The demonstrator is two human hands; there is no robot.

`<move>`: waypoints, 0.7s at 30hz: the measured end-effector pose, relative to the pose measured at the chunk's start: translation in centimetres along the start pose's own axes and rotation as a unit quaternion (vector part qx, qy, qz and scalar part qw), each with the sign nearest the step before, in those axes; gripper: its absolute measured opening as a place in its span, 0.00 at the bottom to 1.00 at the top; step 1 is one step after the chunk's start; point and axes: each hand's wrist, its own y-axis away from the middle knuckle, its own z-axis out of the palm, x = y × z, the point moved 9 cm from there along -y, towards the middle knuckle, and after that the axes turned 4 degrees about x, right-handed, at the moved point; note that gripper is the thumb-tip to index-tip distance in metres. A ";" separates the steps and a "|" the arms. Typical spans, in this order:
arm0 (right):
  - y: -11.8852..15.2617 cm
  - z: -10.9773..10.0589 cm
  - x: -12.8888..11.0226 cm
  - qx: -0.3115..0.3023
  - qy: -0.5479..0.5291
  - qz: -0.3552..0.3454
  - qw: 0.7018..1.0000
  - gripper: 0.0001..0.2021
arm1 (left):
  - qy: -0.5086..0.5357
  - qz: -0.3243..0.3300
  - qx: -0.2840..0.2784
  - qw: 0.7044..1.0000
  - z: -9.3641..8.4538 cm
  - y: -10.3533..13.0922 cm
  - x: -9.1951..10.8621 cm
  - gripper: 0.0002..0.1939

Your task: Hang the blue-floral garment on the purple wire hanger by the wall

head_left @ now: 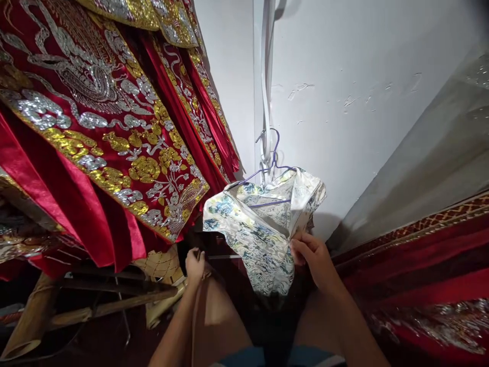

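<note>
A floral white, blue and yellow blouse [263,244] hangs on a purple hanger [275,153] in front of the wall. The neckline crosses in a V, and the hanger's lower bar shows inside it. With thumb and fingers, my right hand [307,250] pinches the front edge where the V meets. My left hand [195,265] is closed, low and to the left of the blouse, apart from it. What its fingers hold, if anything, I cannot make out.
White straps [265,81] hang along the pale wall [344,71] above the hanger. Red cloth [145,132] with gold and silver sequins fills the left. Bamboo poles [110,308] lie below it. More red fabric [428,260] is at right.
</note>
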 end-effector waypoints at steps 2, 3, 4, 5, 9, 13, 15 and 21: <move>0.5 0.5 0.5 -0.007 0.005 0.011 1.000 0.17 | -0.055 -0.058 -0.015 0.997 -0.6 -2.0 -4.8 0.14; 0.7 0.8 0.8 -0.010 0.009 0.018 1.000 0.17 | -0.078 -0.080 -0.024 0.993 -0.7 -2.9 -6.7 0.14; 0.9 1.2 1.1 -0.011 0.011 0.025 1.000 0.17 | -0.099 -0.096 -0.034 0.990 -0.8 -3.7 -8.2 0.15; 0.9 1.5 1.5 -0.012 0.013 0.031 0.999 0.17 | -0.117 -0.109 -0.044 0.986 -0.8 -4.2 -9.4 0.15; 1.1 1.9 2.8 0.006 0.007 0.047 0.999 0.18 | -0.163 -0.117 -0.069 0.977 0.0 -4.3 -12.2 0.16; 1.3 1.6 4.4 0.027 -0.011 0.070 0.997 0.18 | -0.155 -0.054 -0.059 0.985 1.9 -1.2 -11.1 0.20; 1.4 1.5 4.9 0.035 -0.016 0.078 0.996 0.18 | -0.123 0.011 -0.070 0.990 3.6 1.6 -8.0 0.20; 1.4 2.1 3.8 0.022 0.003 0.062 0.998 0.19 | 0.168 0.238 -0.088 0.953 5.7 13.2 10.0 0.10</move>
